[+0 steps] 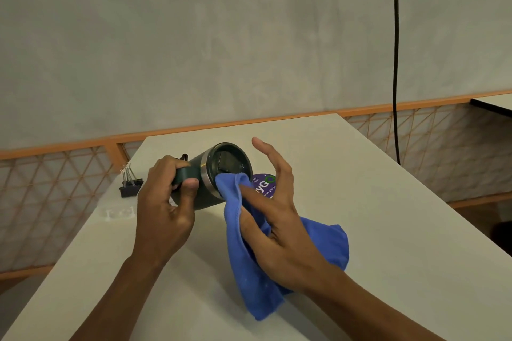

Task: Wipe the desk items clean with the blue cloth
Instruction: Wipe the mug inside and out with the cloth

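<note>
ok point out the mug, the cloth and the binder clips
mug (230,159), head view, on the lid inside its rim
cloth (329,246), head view, on the loose fold at its right side
binder clips (130,189), head view, on the black body

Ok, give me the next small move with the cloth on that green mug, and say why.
Probably sweep the blue cloth round the mug's top rim. The left hand grips the handle and tilts the mug's top toward the right hand. That hand's forefinger presses the cloth against only the rim's lower edge, so the rest seems yet to be wiped.
</note>
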A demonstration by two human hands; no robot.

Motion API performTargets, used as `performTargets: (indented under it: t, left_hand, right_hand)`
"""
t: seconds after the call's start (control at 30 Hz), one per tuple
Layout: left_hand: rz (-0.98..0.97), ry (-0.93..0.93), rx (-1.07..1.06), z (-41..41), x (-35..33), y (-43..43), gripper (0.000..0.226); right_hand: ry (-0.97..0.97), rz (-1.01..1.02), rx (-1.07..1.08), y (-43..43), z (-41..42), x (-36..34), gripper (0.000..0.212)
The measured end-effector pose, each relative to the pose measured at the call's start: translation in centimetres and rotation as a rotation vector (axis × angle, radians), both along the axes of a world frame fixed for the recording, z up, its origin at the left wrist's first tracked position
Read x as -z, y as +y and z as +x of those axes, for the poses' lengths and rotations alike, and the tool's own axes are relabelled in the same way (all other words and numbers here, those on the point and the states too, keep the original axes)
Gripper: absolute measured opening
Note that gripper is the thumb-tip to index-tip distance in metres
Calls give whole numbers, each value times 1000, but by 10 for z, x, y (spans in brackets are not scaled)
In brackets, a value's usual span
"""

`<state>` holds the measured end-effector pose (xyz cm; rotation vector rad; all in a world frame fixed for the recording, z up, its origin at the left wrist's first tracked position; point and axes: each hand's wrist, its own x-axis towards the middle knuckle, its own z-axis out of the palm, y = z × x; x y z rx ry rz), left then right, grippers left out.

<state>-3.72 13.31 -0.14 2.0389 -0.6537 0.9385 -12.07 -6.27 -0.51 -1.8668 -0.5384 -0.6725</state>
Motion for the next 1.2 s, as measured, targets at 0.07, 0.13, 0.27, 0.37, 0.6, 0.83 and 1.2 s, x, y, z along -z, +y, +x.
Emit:
performTargets:
  t: [0.07, 0.13, 0.27, 0.37, 0.6, 0.83, 1.2]
  left_hand:
    - [-63, 38, 28, -2, 0, -1, 34]
    - [-126, 77, 71, -5, -1, -2, 32]
    - [-200, 156, 111, -6, -4, -4, 37]
    - [-360, 295, 144, -4, -7, -3, 32]
    - [-556, 556, 168, -1, -5, -8, 41]
    - [-534, 642, 181, -5, -5, -12, 41]
    - [-497, 608, 154, 4, -8, -1, 46]
  right_hand:
    - [-77, -132, 79, -9, 6, 3, 25]
    - [-157, -247, 162, -23, 12, 3, 26]
    - [-143, -315, 339, -54, 21, 2, 42]
    - [-68, -178, 346, -65, 22, 3, 48]
    - [-64, -333, 213, -40, 22, 12, 44]
    - [-166, -561, 192, -35, 30, 7, 58]
    - [-279, -766, 48, -32, 38, 16, 24]
